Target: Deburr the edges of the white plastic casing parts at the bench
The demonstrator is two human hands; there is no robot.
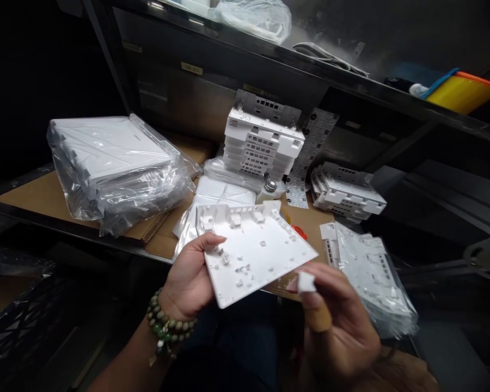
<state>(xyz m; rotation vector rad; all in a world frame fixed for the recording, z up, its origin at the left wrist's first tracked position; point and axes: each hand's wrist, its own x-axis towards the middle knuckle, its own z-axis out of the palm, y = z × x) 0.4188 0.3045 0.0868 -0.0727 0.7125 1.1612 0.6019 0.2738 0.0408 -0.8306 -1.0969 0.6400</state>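
Observation:
My left hand (194, 275) grips a white plastic housing panel (257, 250) by its left edge, thumb over the top. The panel's inner side faces up, showing small clips and posts, with a raised wall along the far edge. Close to its right corner, my right hand (338, 316) pinches a small white piece (306, 282) between thumb and fingers; whether it is cloth or plastic I cannot tell. A tan cover (319, 317) wraps part of the right thumb. Behind the panel stands a small bottle with a metal cap (270, 188).
Bagged white panels (114, 158) lie at left on cardboard (32, 196). A stack of white housings (265, 141) rises at the back, with a smaller stack (347, 190) and bagged housings (367, 272) at right. A label sheet (310, 158) hangs behind. Overhead runs a shelf edge (237, 51).

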